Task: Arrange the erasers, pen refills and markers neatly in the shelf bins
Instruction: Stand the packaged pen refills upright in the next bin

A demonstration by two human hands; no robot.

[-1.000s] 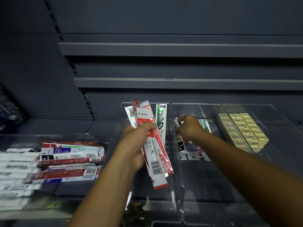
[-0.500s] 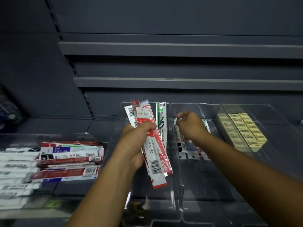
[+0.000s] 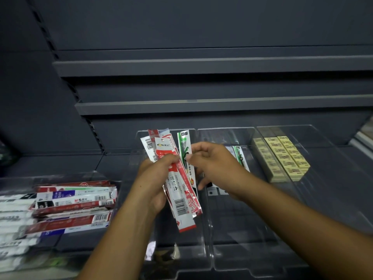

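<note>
My left hand (image 3: 155, 178) grips a fanned bundle of pen refill packets (image 3: 179, 190), red-and-white ones, above the left clear bin (image 3: 141, 156). My right hand (image 3: 214, 164) pinches a green-and-white refill packet (image 3: 184, 146) at the right side of that bundle, thumb and forefinger closed on it. Behind the right hand, a few refill packets (image 3: 240, 156) lie flat in the middle clear bin (image 3: 238, 219). Yellow erasers (image 3: 286, 154) sit in neat rows in the right bin (image 3: 323, 178).
A clear bin at the left (image 3: 84, 243) holds stacked red, white and blue refill packets (image 3: 74, 203). White packets (image 3: 14, 219) lie at the far left edge. Two dark shelf rails (image 3: 201, 65) run across the back wall above the bins.
My right hand left the packets in the middle bin and came left to the bundle, where it now pinches the green packet. My left hand stayed in place with the bundle.
</note>
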